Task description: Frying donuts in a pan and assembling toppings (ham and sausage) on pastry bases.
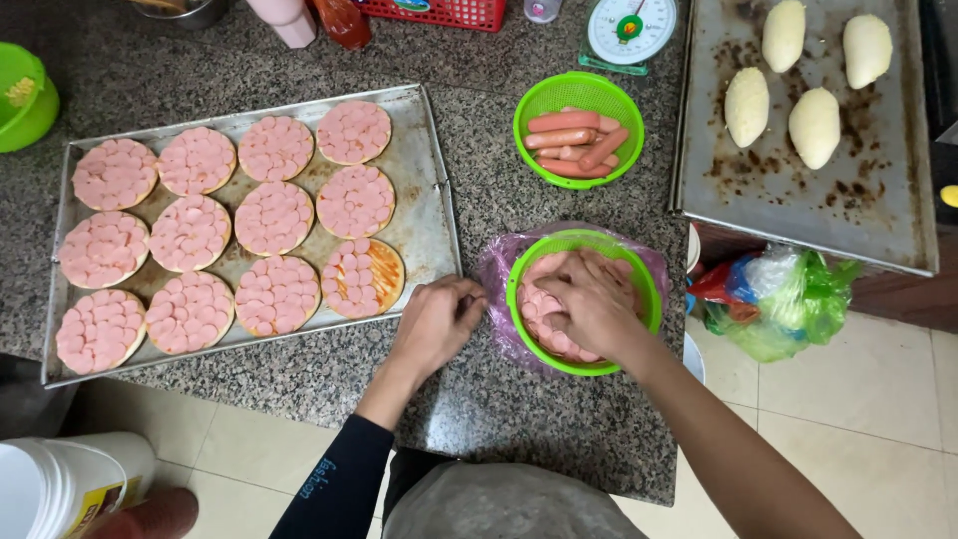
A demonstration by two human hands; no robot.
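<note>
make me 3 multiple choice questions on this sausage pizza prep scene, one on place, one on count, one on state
1. Where is the right hand?
A. In the green bowl of sausage slices
B. On the scale
C. On the metal tray

2. How many bread rolls lie on the dark baking sheet?
A. Two
B. Four
C. Six

3. What state is the round base nearest the left hand in?
A. Bare dough
B. Fully covered
C. Partly covered, sauce showing

Answers: 1 A, its fingers are down among the slices; 2 B, four pale rolls show; 3 C, orange sauce is bare on its right side.
</note>
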